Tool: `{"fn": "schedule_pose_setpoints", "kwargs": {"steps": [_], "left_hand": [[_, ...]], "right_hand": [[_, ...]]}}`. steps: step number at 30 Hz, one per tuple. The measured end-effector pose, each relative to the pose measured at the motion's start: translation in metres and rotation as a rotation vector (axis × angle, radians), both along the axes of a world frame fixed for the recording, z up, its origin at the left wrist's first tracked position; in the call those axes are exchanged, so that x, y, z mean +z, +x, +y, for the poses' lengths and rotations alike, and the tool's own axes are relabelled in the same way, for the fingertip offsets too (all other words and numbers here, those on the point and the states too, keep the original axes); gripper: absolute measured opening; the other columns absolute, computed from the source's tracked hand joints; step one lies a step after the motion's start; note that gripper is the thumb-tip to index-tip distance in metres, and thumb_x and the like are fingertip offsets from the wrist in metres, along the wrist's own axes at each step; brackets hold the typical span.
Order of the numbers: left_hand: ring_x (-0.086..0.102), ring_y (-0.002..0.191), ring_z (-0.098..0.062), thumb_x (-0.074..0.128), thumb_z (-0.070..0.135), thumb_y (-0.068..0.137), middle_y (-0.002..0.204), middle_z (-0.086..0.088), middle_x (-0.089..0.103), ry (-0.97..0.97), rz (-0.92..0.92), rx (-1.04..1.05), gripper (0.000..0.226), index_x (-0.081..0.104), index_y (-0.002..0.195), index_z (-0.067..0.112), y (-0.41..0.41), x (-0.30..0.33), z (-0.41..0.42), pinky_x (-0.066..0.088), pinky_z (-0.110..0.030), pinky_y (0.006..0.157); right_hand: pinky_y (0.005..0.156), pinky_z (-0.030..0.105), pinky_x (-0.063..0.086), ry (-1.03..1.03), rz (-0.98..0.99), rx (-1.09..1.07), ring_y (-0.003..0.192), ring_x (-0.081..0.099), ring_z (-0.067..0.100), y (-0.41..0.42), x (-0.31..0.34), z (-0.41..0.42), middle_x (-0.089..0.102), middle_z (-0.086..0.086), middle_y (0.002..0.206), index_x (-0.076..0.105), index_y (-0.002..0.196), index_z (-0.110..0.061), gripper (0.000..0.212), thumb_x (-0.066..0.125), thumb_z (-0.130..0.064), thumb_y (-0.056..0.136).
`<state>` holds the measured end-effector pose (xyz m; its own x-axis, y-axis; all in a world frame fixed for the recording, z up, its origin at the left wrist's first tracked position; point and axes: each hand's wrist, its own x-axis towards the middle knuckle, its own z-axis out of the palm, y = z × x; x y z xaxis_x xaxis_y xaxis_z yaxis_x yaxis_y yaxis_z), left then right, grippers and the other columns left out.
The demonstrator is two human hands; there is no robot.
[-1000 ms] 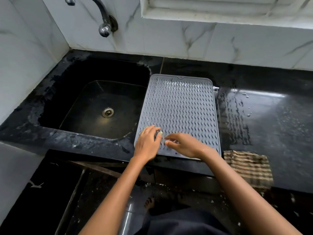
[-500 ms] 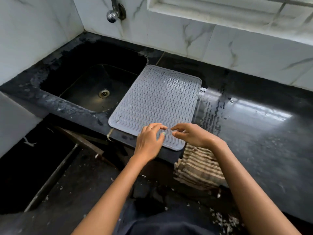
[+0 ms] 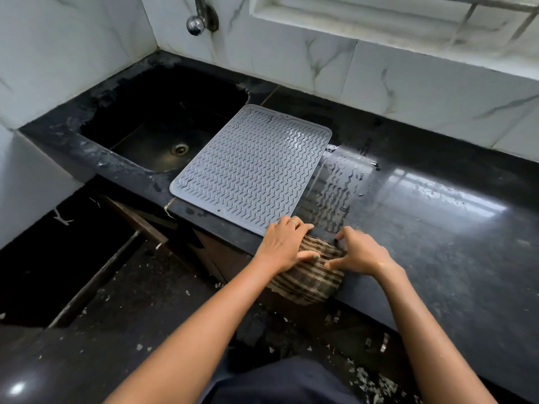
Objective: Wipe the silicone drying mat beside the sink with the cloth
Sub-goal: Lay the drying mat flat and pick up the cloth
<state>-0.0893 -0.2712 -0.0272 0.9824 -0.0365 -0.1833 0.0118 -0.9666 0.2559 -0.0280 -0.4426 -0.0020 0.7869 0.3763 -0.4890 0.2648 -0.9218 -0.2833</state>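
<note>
A grey ridged silicone drying mat (image 3: 253, 167) lies flat on the black counter, its left part overhanging the sink (image 3: 163, 126). A brown and beige striped cloth (image 3: 309, 279) lies at the counter's front edge, just right of the mat's near corner, and bulges up between my hands. My left hand (image 3: 284, 243) rests on the cloth's left side, thumb pressed on it and fingers reaching the mat's corner. On the cloth's right side sits my right hand (image 3: 360, 253), fingers spread. Neither hand has lifted the cloth.
A wet ripple-patterned patch (image 3: 335, 191) marks the black counter (image 3: 437, 228) right of the mat. A chrome tap (image 3: 198, 18) sticks out of the white marble wall above the sink. The counter's front edge drops to a dark floor (image 3: 87, 330) with debris.
My view has swung right. Both hands left the mat's near edge and moved right and down onto the striped cloth, which now bunches between them.
</note>
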Motion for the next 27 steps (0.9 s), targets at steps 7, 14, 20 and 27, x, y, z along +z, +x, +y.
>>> {"fn": "schedule_pose_setpoints", "kwargs": {"steps": [7, 14, 20, 27], "left_hand": [[0.058, 0.096, -0.021, 0.060, 0.053, 0.084, 0.093, 0.001, 0.067, -0.015, 0.267, -0.051, 0.030, 0.063, 0.089, 0.024, 0.008, 0.016, 0.011, 0.035, -0.038, 0.091], [0.057, 0.077, -0.010, 0.072, 0.033, 0.083, 0.083, 0.003, 0.065, -0.377, 0.621, 0.022, 0.020, 0.070, 0.090, 0.014, 0.012, 0.069, 0.063, 0.045, -0.020, 0.071], [0.065, 0.083, -0.017, 0.065, 0.010, 0.084, 0.083, 0.005, 0.069, -0.365, 0.014, 0.253, 0.014, 0.069, 0.087, 0.023, 0.033, 0.140, 0.118, 0.053, -0.032, 0.074], [0.066, 0.091, -0.011, 0.070, 0.027, 0.084, 0.099, 0.011, 0.073, -0.140, -0.290, 0.313, 0.018, 0.068, 0.100, 0.034, 0.022, 0.130, 0.144, 0.049, -0.032, 0.089]], "right_hand": [[0.066, 0.028, 0.044, 0.035, 0.298, 0.157, 0.082, 0.058, 0.018, 0.004, 0.000, 0.003, 0.064, 0.003, 0.085, 0.065, 0.088, -0.008, 0.037, 0.078, -0.038, 0.069], [0.082, 0.037, 0.052, 0.217, 0.398, 0.374, 0.096, 0.062, 0.024, 0.021, 0.046, 0.037, 0.065, 0.010, 0.105, 0.059, 0.100, -0.009, 0.027, 0.071, -0.023, 0.080], [0.073, 0.034, 0.055, 0.597, 0.057, 0.222, 0.083, 0.065, 0.017, 0.049, 0.102, 0.081, 0.067, 0.002, 0.090, 0.055, 0.083, -0.023, 0.017, 0.069, -0.015, 0.081], [0.077, 0.040, 0.054, 0.678, -0.300, 0.186, 0.088, 0.060, 0.023, 0.050, 0.090, 0.122, 0.064, -0.001, 0.097, 0.056, 0.089, -0.015, 0.021, 0.073, -0.014, 0.076]]}}
